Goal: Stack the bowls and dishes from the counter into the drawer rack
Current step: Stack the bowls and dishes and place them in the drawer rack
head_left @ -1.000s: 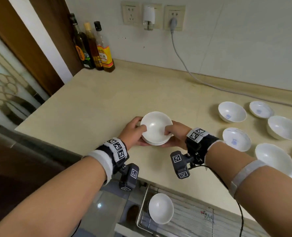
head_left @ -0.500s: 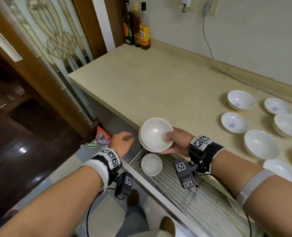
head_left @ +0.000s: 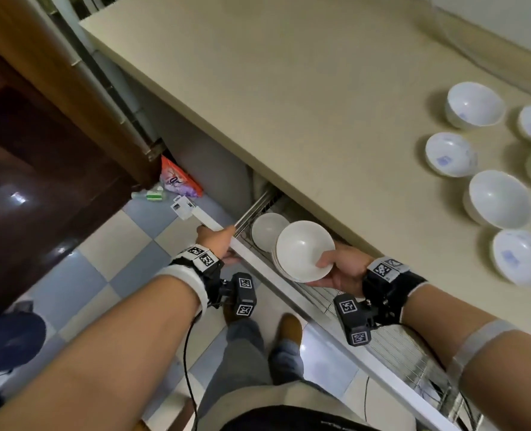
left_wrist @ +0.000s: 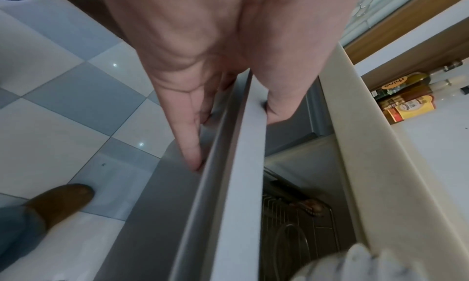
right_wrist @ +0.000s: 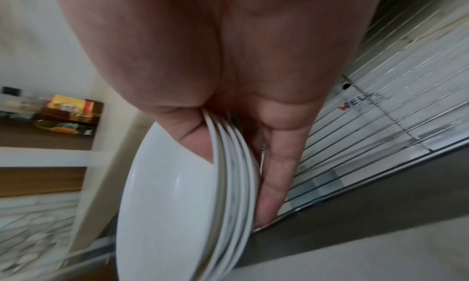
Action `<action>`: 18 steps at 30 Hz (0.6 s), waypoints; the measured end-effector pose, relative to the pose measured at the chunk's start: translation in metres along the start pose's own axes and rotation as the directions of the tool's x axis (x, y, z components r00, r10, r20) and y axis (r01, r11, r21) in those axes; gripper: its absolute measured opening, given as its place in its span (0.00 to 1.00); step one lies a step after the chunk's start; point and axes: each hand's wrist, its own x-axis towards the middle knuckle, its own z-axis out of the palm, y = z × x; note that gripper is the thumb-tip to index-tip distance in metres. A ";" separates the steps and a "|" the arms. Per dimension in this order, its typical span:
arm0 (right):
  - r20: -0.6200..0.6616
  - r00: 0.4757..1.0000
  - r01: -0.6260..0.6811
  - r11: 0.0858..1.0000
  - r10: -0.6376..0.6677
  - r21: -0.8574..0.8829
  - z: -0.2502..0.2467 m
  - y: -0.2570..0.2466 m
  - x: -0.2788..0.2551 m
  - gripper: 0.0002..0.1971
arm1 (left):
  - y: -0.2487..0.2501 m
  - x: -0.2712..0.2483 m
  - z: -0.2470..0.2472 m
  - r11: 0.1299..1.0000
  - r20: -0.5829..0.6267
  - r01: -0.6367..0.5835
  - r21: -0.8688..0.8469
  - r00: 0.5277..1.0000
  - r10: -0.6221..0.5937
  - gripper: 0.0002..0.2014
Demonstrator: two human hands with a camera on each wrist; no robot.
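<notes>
The right hand pinches a stack of bowls above the drawer rack — the left hand grips the drawer front.

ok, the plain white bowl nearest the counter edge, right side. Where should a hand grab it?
Pinch the rim of the plain bowl from above on its near side, thumb inside and fingers outside. It sits upright and open, with a patterned bowl close beside it, so I'd avoid sideways approaches.
</notes>
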 end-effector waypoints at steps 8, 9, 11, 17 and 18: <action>-0.274 0.959 -0.047 0.994 0.072 0.095 -0.052 0.043 0.051 0.30 | -0.005 -0.010 -0.013 1.000 0.059 0.011 -0.028 0.998 -0.009 0.29; -0.284 0.955 -0.062 0.994 0.084 0.087 -0.056 0.047 0.058 0.30 | -0.007 -0.009 -0.015 1.000 0.062 0.012 -0.018 0.998 -0.010 0.30; -0.301 0.948 -0.090 0.995 0.099 0.045 -0.061 0.054 0.075 0.30 | -0.012 -0.006 -0.018 1.000 0.057 0.013 -0.021 0.998 -0.012 0.32; -0.311 0.947 -0.119 0.987 0.080 -0.110 -0.093 0.086 0.157 0.36 | -0.024 0.001 -0.021 0.999 0.020 -0.007 -0.035 1.000 0.007 0.31; -0.295 0.951 -0.138 0.983 0.097 -0.121 -0.092 0.088 0.165 0.35 | -0.025 0.002 -0.022 0.999 0.018 -0.013 -0.036 1.000 0.014 0.30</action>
